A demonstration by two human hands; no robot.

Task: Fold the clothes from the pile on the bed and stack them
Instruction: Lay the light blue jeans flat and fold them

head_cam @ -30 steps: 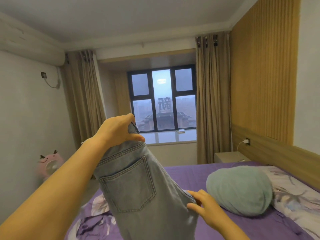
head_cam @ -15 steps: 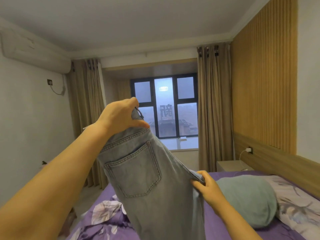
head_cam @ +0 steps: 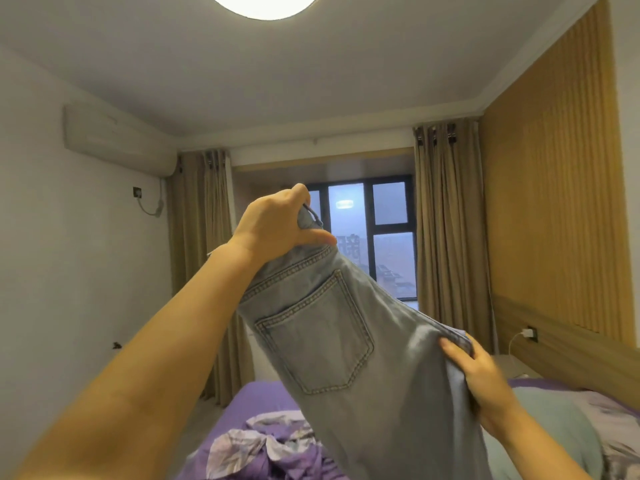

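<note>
A pair of light blue jeans point(head_cam: 349, 344) hangs in the air in front of me, back pocket facing me. My left hand point(head_cam: 277, 225) grips the waistband at its top corner, raised high before the window. My right hand point(head_cam: 481, 379) grips the other edge of the jeans lower down at the right, thumb on the front of the cloth. The legs drop out of view at the bottom. Below, on the purple bed point(head_cam: 256, 396), lies a crumpled purple and white floral cloth point(head_cam: 249, 448).
A pale green round pillow point(head_cam: 561, 431) and a floral pillow point(head_cam: 613, 424) lie at the bed's right, against the wooden headboard wall point(head_cam: 561, 237). A bedside table point(head_cam: 512, 367) stands behind them. Curtains point(head_cam: 450, 244) flank the window; bare floor lies left of the bed.
Both hands have lifted the jeans higher and my view has tilted up toward the ceiling. My right hand went from touching the jeans' edge to gripping it.
</note>
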